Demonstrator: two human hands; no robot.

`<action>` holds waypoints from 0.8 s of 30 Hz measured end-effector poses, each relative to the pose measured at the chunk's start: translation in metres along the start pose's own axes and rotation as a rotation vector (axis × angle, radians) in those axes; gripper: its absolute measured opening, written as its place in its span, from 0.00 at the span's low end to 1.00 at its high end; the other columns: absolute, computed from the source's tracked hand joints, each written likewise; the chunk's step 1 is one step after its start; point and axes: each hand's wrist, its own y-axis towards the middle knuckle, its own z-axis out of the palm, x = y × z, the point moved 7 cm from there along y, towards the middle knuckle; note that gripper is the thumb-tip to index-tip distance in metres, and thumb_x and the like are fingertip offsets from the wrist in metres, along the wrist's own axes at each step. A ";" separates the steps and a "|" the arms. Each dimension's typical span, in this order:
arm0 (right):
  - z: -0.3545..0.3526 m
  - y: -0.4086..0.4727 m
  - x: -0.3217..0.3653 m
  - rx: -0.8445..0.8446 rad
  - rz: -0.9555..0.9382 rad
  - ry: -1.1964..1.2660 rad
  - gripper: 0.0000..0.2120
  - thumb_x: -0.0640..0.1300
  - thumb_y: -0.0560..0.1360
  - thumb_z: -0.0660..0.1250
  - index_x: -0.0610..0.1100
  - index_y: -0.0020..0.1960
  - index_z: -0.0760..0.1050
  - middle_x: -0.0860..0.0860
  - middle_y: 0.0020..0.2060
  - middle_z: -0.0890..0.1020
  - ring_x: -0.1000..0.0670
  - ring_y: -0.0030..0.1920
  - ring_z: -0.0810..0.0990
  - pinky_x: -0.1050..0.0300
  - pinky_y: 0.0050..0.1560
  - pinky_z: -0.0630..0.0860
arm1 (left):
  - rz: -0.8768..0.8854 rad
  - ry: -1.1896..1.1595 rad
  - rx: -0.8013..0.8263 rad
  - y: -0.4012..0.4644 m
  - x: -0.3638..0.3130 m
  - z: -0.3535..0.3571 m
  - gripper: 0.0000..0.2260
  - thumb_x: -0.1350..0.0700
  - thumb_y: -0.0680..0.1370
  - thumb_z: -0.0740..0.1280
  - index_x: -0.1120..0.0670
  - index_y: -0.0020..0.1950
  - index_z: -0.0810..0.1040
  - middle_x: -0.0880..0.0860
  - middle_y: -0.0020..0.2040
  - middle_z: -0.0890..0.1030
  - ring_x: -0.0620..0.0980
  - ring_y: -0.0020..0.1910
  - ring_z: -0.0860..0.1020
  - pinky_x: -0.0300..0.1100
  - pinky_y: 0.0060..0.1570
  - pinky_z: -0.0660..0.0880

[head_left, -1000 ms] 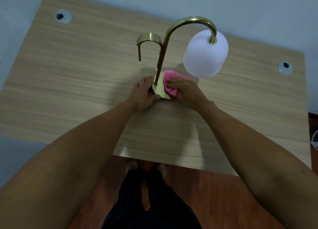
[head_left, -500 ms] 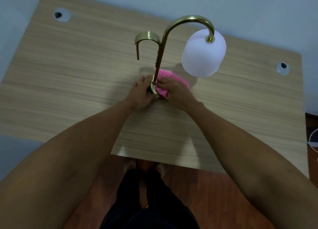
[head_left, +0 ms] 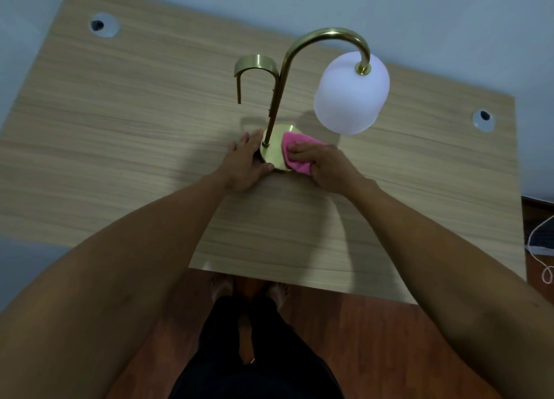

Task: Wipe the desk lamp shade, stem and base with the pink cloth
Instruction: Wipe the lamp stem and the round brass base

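Your right hand (head_left: 325, 163) lies flat with fingers pressed down on the pink cloth (head_left: 295, 155), pinning it against the right half of the lamp's round brass base (head_left: 274, 154); the cloth is folded under your palm and spills off the base edge onto the desk (head_left: 120, 129). Your left hand (head_left: 245, 164) is open, fingers spread, cupping the base's left rim to steady it, holding nothing else. The stem (head_left: 277, 99) rises from the base just left of the cloth, between your two hands, its long axis running up and away from you before it hooks over to the right. The white shade (head_left: 350, 96) hangs above and beyond your right hand, clear of the desk. Base wiping looks to be the step in hand; the cloth hand is nearer both stem and shade.
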 end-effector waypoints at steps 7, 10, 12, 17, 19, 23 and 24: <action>0.015 0.016 0.034 0.000 -0.053 0.006 0.20 0.30 0.78 0.62 0.39 0.68 0.78 0.42 0.71 0.76 0.44 0.75 0.71 0.49 0.78 0.61 | -0.067 -0.174 0.074 0.005 -0.002 -0.009 0.30 0.47 0.78 0.62 0.49 0.80 0.59 0.55 0.78 0.66 0.57 0.79 0.57 0.56 0.77 0.55; 0.010 -0.003 0.019 0.056 -0.066 -0.036 0.23 0.27 0.75 0.62 0.39 0.68 0.78 0.43 0.71 0.76 0.44 0.75 0.71 0.46 0.79 0.62 | -0.072 -0.224 0.005 0.003 -0.010 -0.026 0.27 0.45 0.78 0.63 0.52 0.76 0.66 0.56 0.70 0.75 0.55 0.71 0.72 0.53 0.70 0.69; -0.002 -0.004 0.009 0.014 -0.008 -0.039 0.22 0.28 0.76 0.62 0.39 0.67 0.79 0.43 0.71 0.77 0.44 0.74 0.73 0.49 0.79 0.62 | -0.044 -0.141 -0.041 0.003 -0.014 -0.036 0.29 0.42 0.79 0.63 0.52 0.76 0.65 0.57 0.70 0.76 0.55 0.69 0.74 0.51 0.67 0.69; 0.015 0.015 0.041 -0.036 -0.072 -0.037 0.15 0.34 0.80 0.66 0.39 0.65 0.80 0.43 0.68 0.80 0.45 0.71 0.76 0.47 0.76 0.67 | 0.022 -0.182 -0.112 -0.002 -0.030 -0.049 0.28 0.42 0.79 0.66 0.52 0.76 0.68 0.55 0.72 0.74 0.51 0.69 0.75 0.44 0.67 0.70; 0.021 0.005 0.038 0.004 -0.072 -0.030 0.19 0.31 0.78 0.65 0.39 0.68 0.78 0.43 0.70 0.77 0.45 0.74 0.72 0.48 0.78 0.64 | 0.049 -0.196 -0.112 -0.006 -0.036 -0.053 0.26 0.42 0.79 0.65 0.52 0.75 0.70 0.55 0.72 0.75 0.50 0.68 0.76 0.44 0.67 0.71; 0.005 -0.009 0.023 -0.083 0.023 0.000 0.17 0.32 0.79 0.64 0.38 0.65 0.80 0.42 0.68 0.79 0.44 0.71 0.76 0.49 0.77 0.65 | 0.090 -0.240 -0.181 -0.018 -0.047 -0.067 0.19 0.44 0.79 0.65 0.52 0.65 0.79 0.51 0.55 0.85 0.44 0.54 0.83 0.48 0.59 0.79; 0.002 -0.004 0.027 -0.118 0.033 0.010 0.14 0.34 0.80 0.66 0.38 0.65 0.81 0.41 0.66 0.81 0.43 0.69 0.78 0.52 0.76 0.66 | 0.113 -0.237 -0.202 -0.021 -0.053 -0.070 0.16 0.45 0.80 0.64 0.52 0.62 0.80 0.50 0.51 0.86 0.44 0.50 0.83 0.47 0.57 0.79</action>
